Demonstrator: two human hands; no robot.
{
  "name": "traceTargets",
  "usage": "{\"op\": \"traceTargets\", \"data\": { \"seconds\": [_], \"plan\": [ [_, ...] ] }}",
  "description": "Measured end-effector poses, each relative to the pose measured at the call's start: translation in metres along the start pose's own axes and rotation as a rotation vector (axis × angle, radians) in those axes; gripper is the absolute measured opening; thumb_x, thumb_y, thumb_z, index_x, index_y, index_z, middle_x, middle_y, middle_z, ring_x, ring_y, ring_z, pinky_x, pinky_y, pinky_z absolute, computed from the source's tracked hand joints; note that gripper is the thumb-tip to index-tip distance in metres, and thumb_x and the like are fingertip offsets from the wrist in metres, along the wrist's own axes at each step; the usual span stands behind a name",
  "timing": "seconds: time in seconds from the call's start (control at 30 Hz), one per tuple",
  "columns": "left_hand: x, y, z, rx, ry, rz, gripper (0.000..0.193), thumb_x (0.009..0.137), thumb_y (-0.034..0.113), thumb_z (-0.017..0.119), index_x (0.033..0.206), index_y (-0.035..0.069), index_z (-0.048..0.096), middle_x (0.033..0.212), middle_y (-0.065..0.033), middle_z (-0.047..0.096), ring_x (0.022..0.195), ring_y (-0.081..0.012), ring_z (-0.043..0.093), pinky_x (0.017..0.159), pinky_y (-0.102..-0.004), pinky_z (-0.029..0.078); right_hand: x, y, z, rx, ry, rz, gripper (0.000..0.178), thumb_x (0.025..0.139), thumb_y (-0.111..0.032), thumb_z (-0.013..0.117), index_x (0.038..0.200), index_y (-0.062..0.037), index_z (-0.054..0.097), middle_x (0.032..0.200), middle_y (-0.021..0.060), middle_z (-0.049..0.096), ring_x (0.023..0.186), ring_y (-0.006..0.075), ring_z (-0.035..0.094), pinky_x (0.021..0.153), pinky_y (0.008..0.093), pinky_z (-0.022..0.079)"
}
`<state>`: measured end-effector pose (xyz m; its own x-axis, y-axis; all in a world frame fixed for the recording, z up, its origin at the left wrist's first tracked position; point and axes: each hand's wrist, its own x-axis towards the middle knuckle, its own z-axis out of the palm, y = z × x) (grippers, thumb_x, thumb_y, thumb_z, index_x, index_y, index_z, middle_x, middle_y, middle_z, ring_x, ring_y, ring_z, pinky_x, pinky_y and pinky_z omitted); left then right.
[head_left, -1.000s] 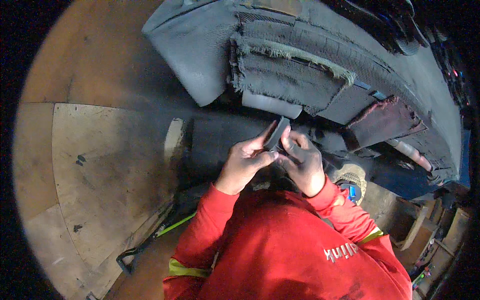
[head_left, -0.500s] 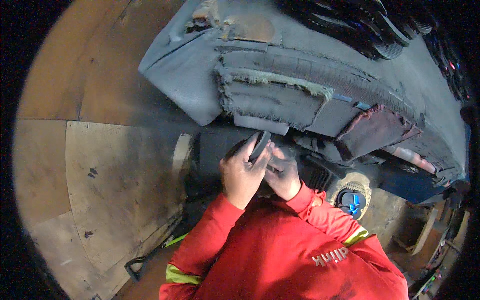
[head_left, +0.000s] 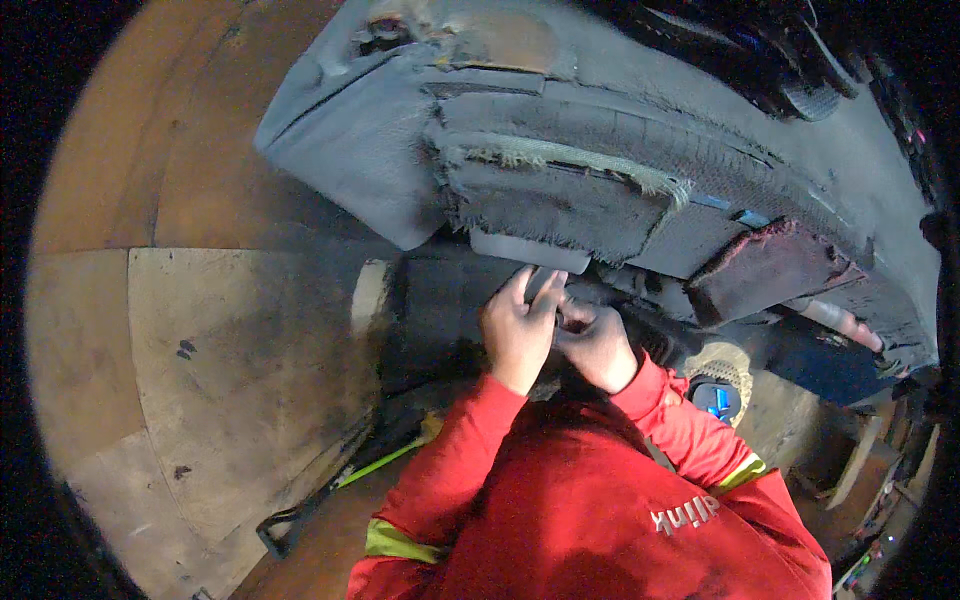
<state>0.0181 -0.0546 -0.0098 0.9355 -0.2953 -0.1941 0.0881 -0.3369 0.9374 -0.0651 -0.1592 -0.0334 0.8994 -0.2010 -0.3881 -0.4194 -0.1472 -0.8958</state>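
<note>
Floor: wooden boards (head_left: 200, 380) fill our left of frame; a dark bar (head_left: 320, 500) lies lower left.
Sleeves: our red sleeves (head_left: 600, 500) rise from the bottom edge.
Hands: left hand (head_left: 517, 335) and right hand (head_left: 598, 345) are together at centre, fingers closed on a small dark part (head_left: 545, 285).
Part: its long axis runs upward, toward the grey panel (head_left: 530, 250); not yet seated, we judge.
Beyond: torn grey underside (head_left: 640, 150) spans the upper frame.
</note>
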Motion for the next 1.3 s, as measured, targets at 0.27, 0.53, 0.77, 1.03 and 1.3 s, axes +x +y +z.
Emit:
{"op": "traceTargets", "data": {
  "seconds": [0.27, 0.53, 0.77, 1.03, 1.3],
  "plan": [
    [-0.032, -0.020, 0.000, -0.740, -0.060, 0.035, 0.038, 0.097, 0.010, 0.065, 0.130, -0.005, 0.057, 0.126, -0.0096, 0.063, 0.111, -0.0154, 0.060, 0.097, -0.0300, 0.047, -0.013, -0.008, -0.017, -0.705, 0.193, -0.591, 0.068, 0.070, 0.008, 0.064, 0.134, -0.0158, 0.059, 0.140, 0.0314, 0.043, 0.125, 0.0469, 0.051, 0.103, 0.0432, 0.047],
    [-0.054, -0.035, -0.041, -0.411, 0.037, 0.177, 0.038, 0.096, 0.011, 0.065, 0.129, -0.006, 0.058, 0.128, -0.0138, 0.063, 0.114, -0.0178, 0.060, 0.101, -0.0318, 0.046, -0.030, 0.003, 0.031, 0.788, 0.266, 0.290, 0.070, 0.100, -0.024, 0.059, 0.158, -0.0175, 0.021, 0.149, 0.0213, 0.040, 0.129, 0.0308, 0.052, 0.104, 0.0401, 0.047],
    [-0.036, 0.015, -0.071, 0.256, 0.071, 0.425, 0.029, 0.093, 0.022, 0.070, 0.107, -0.003, 0.065, 0.102, -0.0112, 0.066, 0.095, -0.0234, 0.063, 0.084, -0.0332, 0.049, 0.021, -0.006, 0.034, 1.461, -0.440, 0.041, 0.037, 0.101, -0.018, 0.057, 0.135, -0.0194, 0.043, 0.123, 0.0070, 0.060, 0.109, 0.0258, 0.065, 0.096, 0.0450, 0.054],
    [-0.003, 0.056, -0.054, 0.500, -0.198, 0.380, 0.024, 0.093, 0.018, 0.065, 0.106, -0.002, 0.065, 0.076, -0.0210, 0.065, 0.063, -0.0315, 0.065, 0.059, -0.0400, 0.050, 0.027, 0.010, 0.026, 1.625, -0.372, 0.188, 0.034, 0.098, -0.021, 0.062, 0.129, -0.0124, 0.052, 0.123, 0.0041, 0.061, 0.108, 0.0221, 0.064, 0.093, 0.0428, 0.057],
    [-0.022, 0.069, -0.073, 0.355, -0.125, 0.320, 0.022, 0.094, 0.014, 0.064, 0.108, -0.002, 0.064, 0.083, -0.0189, 0.069, 0.070, -0.0253, 0.067, 0.063, -0.0353, 0.051, 0.007, -0.024, 0.018, 1.539, -0.385, 0.201, 0.025, 0.098, -0.022, 0.062, 0.120, -0.0100, 0.058, 0.117, 0.0054, 0.064, 0.104, 0.0197, 0.064, 0.089, 0.0437, 0.059]
  ]
}}
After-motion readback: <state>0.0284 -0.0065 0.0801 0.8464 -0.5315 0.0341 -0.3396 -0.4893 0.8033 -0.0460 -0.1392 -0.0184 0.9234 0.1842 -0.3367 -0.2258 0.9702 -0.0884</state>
